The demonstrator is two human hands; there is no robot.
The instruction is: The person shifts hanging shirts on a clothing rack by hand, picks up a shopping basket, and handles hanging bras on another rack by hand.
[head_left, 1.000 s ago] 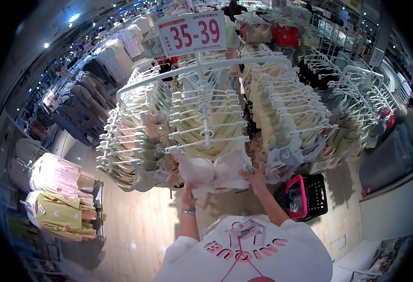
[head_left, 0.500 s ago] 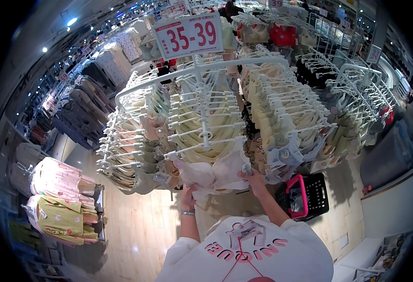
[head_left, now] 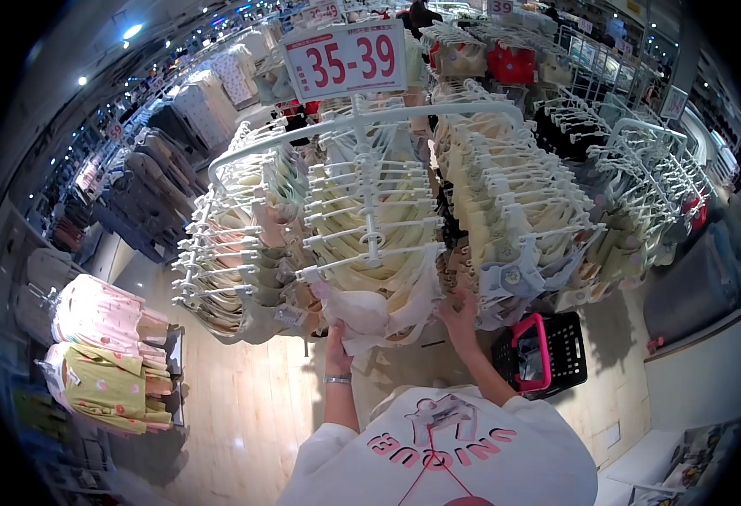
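Note:
A pale pinkish-white bra [head_left: 360,314] hangs at the front of the middle rail, on a white hanger [head_left: 370,263]. My left hand [head_left: 336,349] grips its lower left edge, thumb up on the fabric. On the other side, my right hand [head_left: 458,314] is raised with its fingers closed at the bra's right edge; the fingertips are partly hidden. Behind this bra, several pale yellow bras [head_left: 370,202] hang in a tight row.
A white rack frame [head_left: 269,145] carries a 35-39 price sign [head_left: 347,61]. More bras [head_left: 514,202] flank the middle row. A black basket with a pink handle [head_left: 568,354] stands on the floor at right. Pink pajamas [head_left: 100,312] hang at left.
My right hand has turned upward and shifted slightly up along the bra's right edge; the grey tag by its thumb no longer shows. My left hand has moved slightly up the left cup.

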